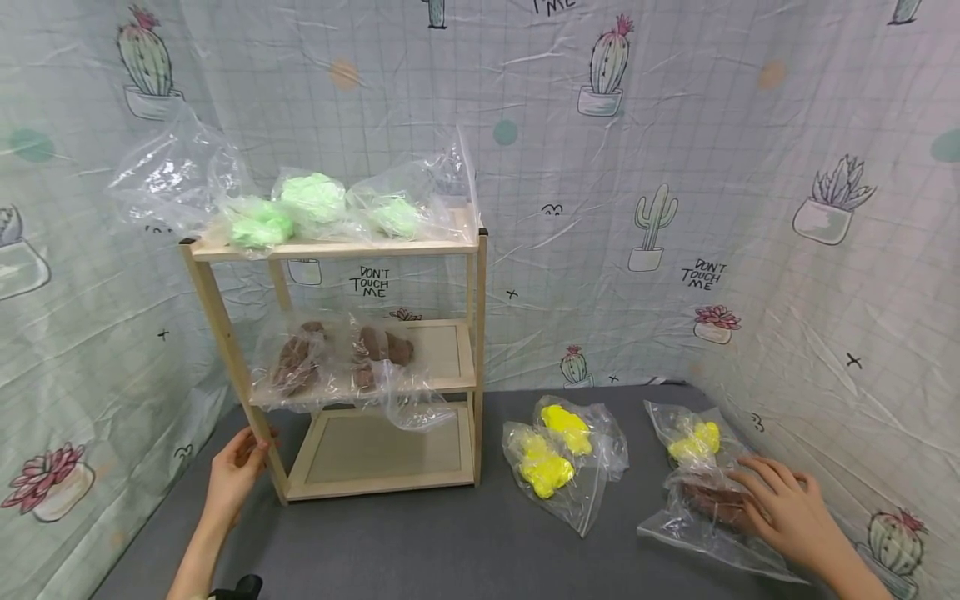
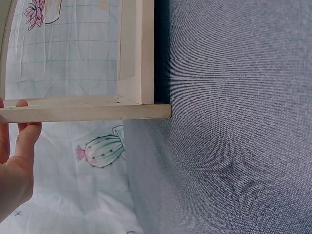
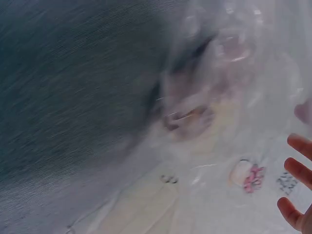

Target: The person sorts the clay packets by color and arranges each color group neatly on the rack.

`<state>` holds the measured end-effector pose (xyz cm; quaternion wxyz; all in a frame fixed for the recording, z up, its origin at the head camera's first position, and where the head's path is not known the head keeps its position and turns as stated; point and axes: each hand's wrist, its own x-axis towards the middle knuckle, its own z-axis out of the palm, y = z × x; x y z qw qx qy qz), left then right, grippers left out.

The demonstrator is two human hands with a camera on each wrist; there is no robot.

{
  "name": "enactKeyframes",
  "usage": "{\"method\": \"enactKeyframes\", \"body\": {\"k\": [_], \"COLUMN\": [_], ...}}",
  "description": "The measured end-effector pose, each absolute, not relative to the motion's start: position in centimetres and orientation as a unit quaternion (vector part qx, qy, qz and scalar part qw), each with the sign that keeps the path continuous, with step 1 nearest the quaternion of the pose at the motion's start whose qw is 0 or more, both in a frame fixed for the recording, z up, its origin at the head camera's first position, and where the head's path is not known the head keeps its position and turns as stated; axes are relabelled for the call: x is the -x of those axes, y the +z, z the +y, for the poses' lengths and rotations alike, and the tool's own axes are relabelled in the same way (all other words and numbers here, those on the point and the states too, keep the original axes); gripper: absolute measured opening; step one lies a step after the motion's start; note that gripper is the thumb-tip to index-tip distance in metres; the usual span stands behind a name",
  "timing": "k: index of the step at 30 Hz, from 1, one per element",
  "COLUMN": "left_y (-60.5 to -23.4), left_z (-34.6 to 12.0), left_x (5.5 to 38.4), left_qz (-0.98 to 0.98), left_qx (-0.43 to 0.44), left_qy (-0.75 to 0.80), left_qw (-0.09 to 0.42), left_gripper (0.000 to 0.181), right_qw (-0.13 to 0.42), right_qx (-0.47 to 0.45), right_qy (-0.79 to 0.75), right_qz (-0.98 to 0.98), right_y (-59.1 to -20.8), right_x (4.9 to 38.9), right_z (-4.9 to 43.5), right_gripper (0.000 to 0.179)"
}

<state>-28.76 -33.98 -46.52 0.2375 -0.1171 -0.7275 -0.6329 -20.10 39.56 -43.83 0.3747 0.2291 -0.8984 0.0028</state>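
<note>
At the left front post of a small wooden shelf rack point(image 1: 382, 485), my left hand point(image 1: 234, 471) grips the upright low down. The left wrist view shows its fingers and thumb on either side of the post point(image 2: 83, 113). Far right, my right hand point(image 1: 791, 512) reaches over a clear bag with a brown lump point(image 1: 712, 498), its fingers spread and loosely bent at the bag's edge. In the right wrist view blurred clear plastic point(image 3: 214, 92) fills the middle, with fingertips at the right edge. Just behind lies a bagged yellow lump point(image 1: 696, 443).
Bagged pale green lumps point(image 1: 313, 198) sit on the top shelf. Bags with brown lumps point(image 1: 300, 358) lie on the middle shelf, one hanging over its front edge. Two bagged yellow lumps point(image 1: 546, 468) lie on the grey table point(image 1: 450, 550) right of the rack. Cactus-print sheeting point(image 1: 675, 125) surrounds the table.
</note>
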Motion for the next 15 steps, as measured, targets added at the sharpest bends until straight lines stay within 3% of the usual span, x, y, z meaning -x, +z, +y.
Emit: {"method": "enactKeyframes", "body": {"k": [4, 12, 15], "left_y": [-44.8, -43.7, -44.3], "left_z": [-32.4, -31.4, -31.9], "left_x": [27.3, 26.4, 26.9], "left_qz": [-0.732, -0.756, -0.748], "left_qx": [0.115, 0.073, 0.081], "left_qy": [-0.622, -0.597, -0.608], "left_qw": [0.253, 0.259, 0.255], "left_gripper": [0.025, 0.021, 0.023], "right_qw": [0.348, 0.233, 0.214], "right_qx": [-0.220, -0.152, -0.150], "right_qy": [-0.010, -0.010, -0.009], "right_qz": [-0.911, -0.961, -0.965], "right_y": [-44.6, -46.4, -47.0], "right_x": [19.9, 19.7, 19.9], "right_z": [40.4, 41.4, 41.8], "right_gripper": [0.040, 0.077, 0.086]}}
